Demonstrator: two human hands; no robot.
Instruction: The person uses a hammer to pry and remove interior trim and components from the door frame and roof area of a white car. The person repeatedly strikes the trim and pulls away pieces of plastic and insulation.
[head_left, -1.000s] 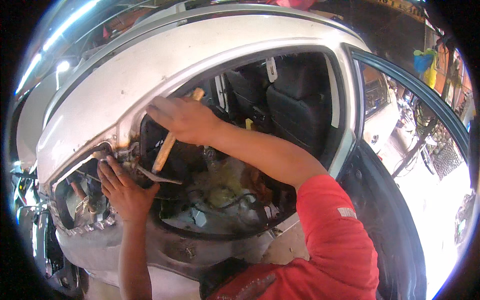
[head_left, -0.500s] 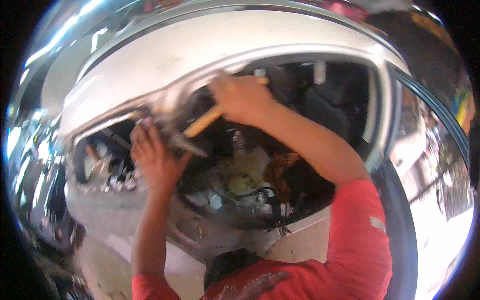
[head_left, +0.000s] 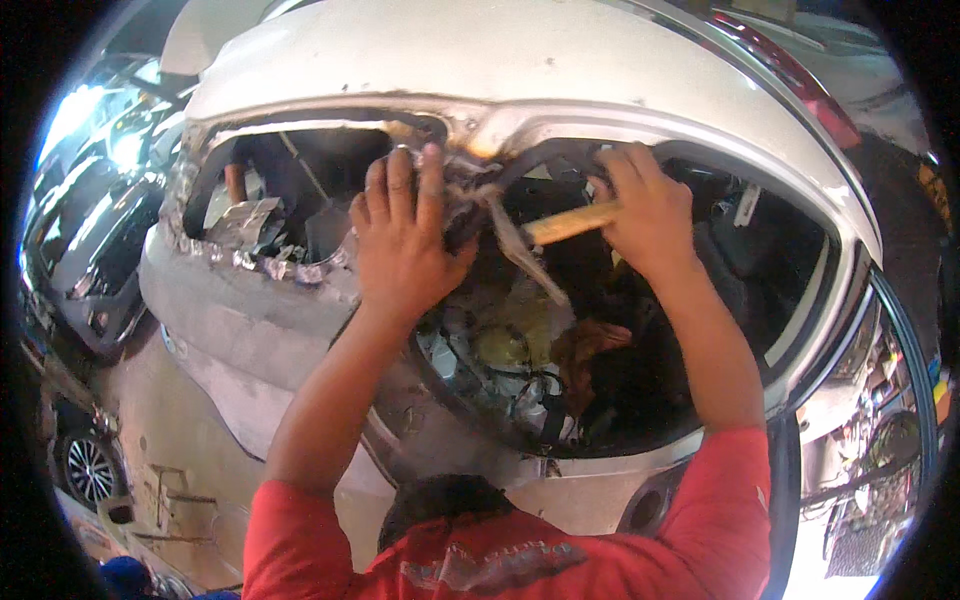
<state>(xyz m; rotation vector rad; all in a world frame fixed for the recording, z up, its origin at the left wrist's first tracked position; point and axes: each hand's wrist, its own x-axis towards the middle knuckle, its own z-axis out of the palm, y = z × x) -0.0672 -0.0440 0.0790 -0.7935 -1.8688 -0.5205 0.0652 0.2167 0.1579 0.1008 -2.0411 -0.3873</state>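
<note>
My right hand [head_left: 648,215] is closed around the yellowish wooden handle of a hammer [head_left: 572,222]. The hammer's long, narrow metal head points down over the door opening [head_left: 640,380] of a white car body. Just left of it is the bare, crumpled metal of the pillar [head_left: 470,195] between that opening and the rear side window opening [head_left: 330,180]. My left hand [head_left: 405,230] lies against this pillar, fingers stretched upward and close to the hammer head. Whether the hammer touches metal is hard to tell.
Rough, torn metal edges [head_left: 290,268] run beneath the rear window opening. Above stretches the white roof [head_left: 400,60]. Cables and loose parts [head_left: 500,350] show inside the car. An opened door [head_left: 905,350] stands at the right. A dark car [head_left: 110,250] and a wheel [head_left: 90,468] are at left.
The view has shifted, so the car sits differently in it. The right hand and hammer have moved right relative to the left hand, which stays at the pillar.
</note>
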